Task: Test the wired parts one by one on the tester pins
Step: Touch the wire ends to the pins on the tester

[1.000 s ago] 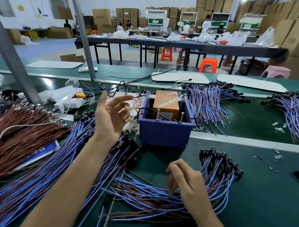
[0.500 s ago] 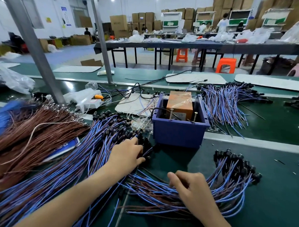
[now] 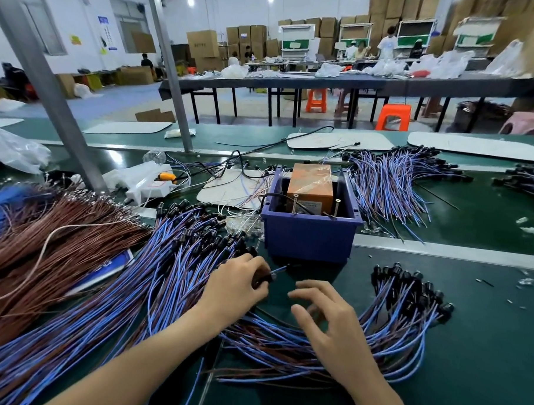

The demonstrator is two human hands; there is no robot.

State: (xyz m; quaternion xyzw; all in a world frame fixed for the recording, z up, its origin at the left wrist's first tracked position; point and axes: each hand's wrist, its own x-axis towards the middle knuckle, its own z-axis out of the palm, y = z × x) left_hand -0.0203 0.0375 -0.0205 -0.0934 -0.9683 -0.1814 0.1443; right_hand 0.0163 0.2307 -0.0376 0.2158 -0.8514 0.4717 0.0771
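Left and right differ: my left hand [image 3: 236,289] pinches one wired part [image 3: 267,276], a small black plastic cap on thin blue and brown leads, held just in front of the bin. My right hand [image 3: 333,327] is relaxed, fingers loosely bent above the wires, grasping nothing. Two bare metal tester pins [image 3: 295,204] stand upright at the near rim of the square blue plastic bin [image 3: 310,239], which holds an orange box wrapped in glossy tape [image 3: 310,186]. A black cable [image 3: 275,196] curls over its left wall. I count four heaps of similar blue-and-brown parts: a long sheaf [image 3: 118,287] beside my left forearm, a curved bunch [image 3: 408,303] with black caps by my right hand, a spread fan [image 3: 389,186] beyond the bin, and a fourth heap [image 3: 532,183] at the far right edge. One mound of stiff brown wires [image 3: 44,235] lies at far left on the matte green belt [image 3: 482,349].
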